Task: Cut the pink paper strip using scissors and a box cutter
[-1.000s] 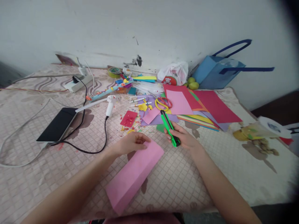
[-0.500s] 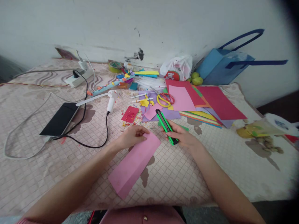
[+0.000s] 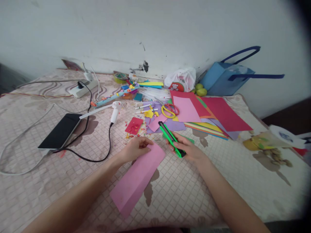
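Head view: the left hand [image 3: 136, 149] pinches the pink strip's [image 3: 138, 178] far end above the table [image 3: 184, 191]; the right hand [image 3: 189, 149] grips the cutter [image 3: 172, 139], its tip now farther left, off the scissors [image 3: 163, 112].

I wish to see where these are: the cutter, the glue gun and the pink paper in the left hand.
Cutter [image 3: 171, 138], head view: middle of its green-and-black body.
Glue gun [image 3: 115, 115], head view: its white handle.
Pink paper [image 3: 138, 177], head view: middle of the sheet.
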Tool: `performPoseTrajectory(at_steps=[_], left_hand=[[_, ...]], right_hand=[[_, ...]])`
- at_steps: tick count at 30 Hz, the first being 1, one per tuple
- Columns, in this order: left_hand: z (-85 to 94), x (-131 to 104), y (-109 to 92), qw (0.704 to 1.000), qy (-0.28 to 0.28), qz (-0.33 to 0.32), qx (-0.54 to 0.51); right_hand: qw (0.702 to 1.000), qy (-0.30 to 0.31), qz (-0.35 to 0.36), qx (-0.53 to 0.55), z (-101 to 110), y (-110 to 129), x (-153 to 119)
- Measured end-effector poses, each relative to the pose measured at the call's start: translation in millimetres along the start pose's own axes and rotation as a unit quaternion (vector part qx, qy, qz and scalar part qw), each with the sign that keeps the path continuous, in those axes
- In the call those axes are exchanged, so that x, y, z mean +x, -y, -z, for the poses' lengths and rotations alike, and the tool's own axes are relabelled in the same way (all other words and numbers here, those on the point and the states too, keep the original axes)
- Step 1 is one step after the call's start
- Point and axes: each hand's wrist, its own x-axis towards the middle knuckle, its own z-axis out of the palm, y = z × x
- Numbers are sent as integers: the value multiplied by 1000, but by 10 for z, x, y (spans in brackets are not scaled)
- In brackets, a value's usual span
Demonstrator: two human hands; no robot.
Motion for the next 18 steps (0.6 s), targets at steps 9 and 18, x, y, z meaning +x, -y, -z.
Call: performPoseTrajectory(at_steps=[9,18], left_hand=[[-13,9,-3,999,-28,7,-37],[-46,-11,-58,996,-24,23,-77]], right_hand=[[966,-241,77,-57,283,128,-7],[964,-218,13,-152,-208,-36,57]])
